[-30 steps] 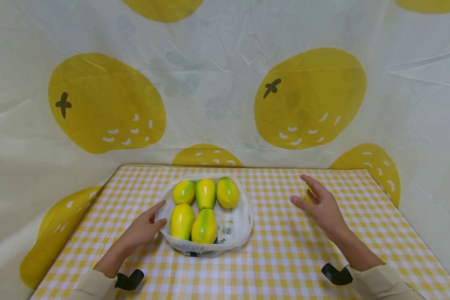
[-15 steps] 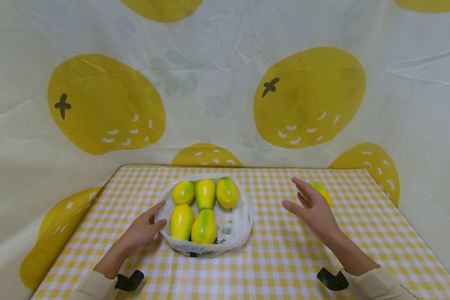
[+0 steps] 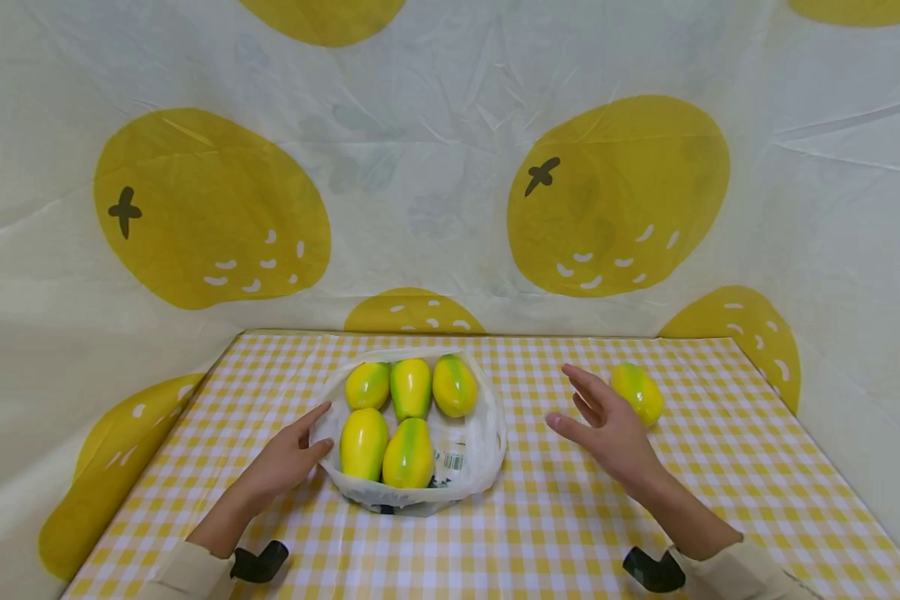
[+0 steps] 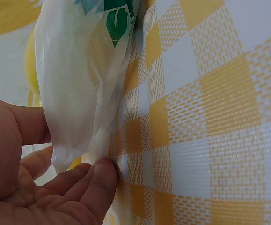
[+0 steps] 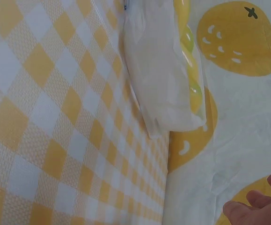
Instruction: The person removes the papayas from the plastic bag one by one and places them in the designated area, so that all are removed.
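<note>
A white plastic bag [image 3: 487,454] lies on the table with its mouth spread wide, holding several glossy yellow-and-green fruits [image 3: 408,454] shaped like papayas. My left hand [image 3: 285,457] touches the bag's left side with thumb and fingertips. In the left wrist view, the bag's edge [image 4: 74,93] hangs between the thumb and the fingers [image 4: 100,187]. To the right of the bag, my right hand [image 3: 607,437] is held above the table, fingers extended and holding nothing. Just behind it, one more such fruit [image 3: 637,393] lies on the cloth. The right wrist view shows only some fingertips [image 5: 261,199].
A yellow-and-white checked cloth [image 3: 547,533] covers the table. Behind it hangs a pale curtain [image 3: 420,192] printed with big yellow fruits, which also closes off both sides. A barcode label [image 3: 453,460] shows inside the bag.
My right hand has moved left and a little toward me, uncovering the lone fruit that it hid before. The left hand and the bag have stayed in place.
</note>
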`<state>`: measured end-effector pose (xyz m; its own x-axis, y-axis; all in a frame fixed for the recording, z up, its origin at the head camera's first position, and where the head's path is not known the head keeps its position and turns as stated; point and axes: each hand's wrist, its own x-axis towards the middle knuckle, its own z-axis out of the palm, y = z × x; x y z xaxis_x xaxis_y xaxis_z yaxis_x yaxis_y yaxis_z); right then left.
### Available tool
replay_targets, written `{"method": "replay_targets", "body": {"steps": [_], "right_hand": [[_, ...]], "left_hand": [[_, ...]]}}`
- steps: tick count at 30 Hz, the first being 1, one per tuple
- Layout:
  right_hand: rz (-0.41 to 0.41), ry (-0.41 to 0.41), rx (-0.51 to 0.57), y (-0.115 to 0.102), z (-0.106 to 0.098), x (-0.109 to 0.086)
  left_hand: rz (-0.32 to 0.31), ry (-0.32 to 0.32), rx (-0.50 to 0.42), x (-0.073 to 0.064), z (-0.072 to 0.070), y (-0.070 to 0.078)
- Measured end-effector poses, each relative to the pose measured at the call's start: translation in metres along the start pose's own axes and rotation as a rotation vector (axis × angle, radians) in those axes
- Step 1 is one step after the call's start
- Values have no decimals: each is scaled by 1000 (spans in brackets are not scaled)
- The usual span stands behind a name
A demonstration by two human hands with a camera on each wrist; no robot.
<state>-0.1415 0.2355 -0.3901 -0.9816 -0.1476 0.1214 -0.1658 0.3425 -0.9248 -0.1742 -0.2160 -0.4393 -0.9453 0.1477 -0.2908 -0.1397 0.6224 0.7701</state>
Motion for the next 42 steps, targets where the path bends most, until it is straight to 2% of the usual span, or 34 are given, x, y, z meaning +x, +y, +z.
{"method": "replay_targets", "body": {"steps": [8,16,22,33,42], "right_hand": [[-50,-13,40,-2,9,-2],[-42,-54,61,-10,18,-6],[-54,-93,64,-8,25,-7],[-78,-127,78,-7,37,-5],[-79,-138,95,-8,48,-1]], "left_hand": [[6,0,23,-1,0,1],[18,3,26,-2,-1,3],[3,1,18,-2,0,4],[-12,1,14,-2,0,3],[6,3,22,-2,0,3]]}}
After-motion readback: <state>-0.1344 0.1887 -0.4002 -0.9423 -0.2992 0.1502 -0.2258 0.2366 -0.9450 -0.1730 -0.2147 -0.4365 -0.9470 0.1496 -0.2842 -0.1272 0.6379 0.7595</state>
